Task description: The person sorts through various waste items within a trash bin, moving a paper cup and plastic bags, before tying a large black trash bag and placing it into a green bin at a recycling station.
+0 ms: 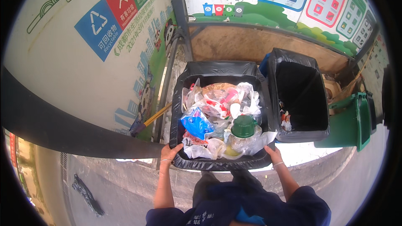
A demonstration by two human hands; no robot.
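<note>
Directly before me stands a waste bin lined with a black plastic bag (220, 165), filled close to its rim. My left hand (171, 153) grips its near left corner, thumb over the lined edge. On the near right corner, my right hand (274, 155) holds the rim in the same way; the fingers of both hands are mostly hidden below. Crumpled clear and white plastic bags (213, 147) fill much of the bin. Among them lie a blue plastic packet (197, 123) and an upturned dark green plastic container (243, 126).
A second black-lined bin (296, 57) stands close on the right, with a little litter inside. Beyond it is a green wheeled bin (340, 130). A yellow pole (156, 116) leans at left. Printed panels (125, 53) enclose the bins. A black plastic bag (88, 196) lies on the pavement.
</note>
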